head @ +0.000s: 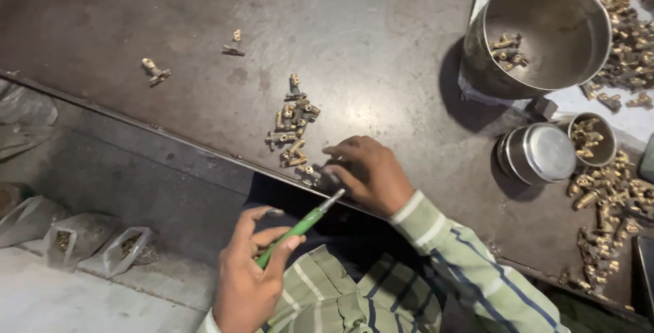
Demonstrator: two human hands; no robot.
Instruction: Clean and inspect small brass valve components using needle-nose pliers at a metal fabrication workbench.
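Broadly, largest first: I see a dark metal table (354,12) carrying a big steel pot (545,29) at far right, with a few brass pieces inside. Nearer it lie a small steel cup (591,139) and a round lid (545,152), among loose brass parts (606,203). At centre lies a small heap of brass fittings (293,128), near the table's near edge. My right hand (368,173) rests just right of that heap, fingers curled down onto one fitting at the edge; what it grips is hidden. My left hand (252,271) is clenched around a green-handled tool (296,229), tip toward the right hand. I judge the fittings small, stiff, dense and smooth, best pinched across the body with the fingertips.
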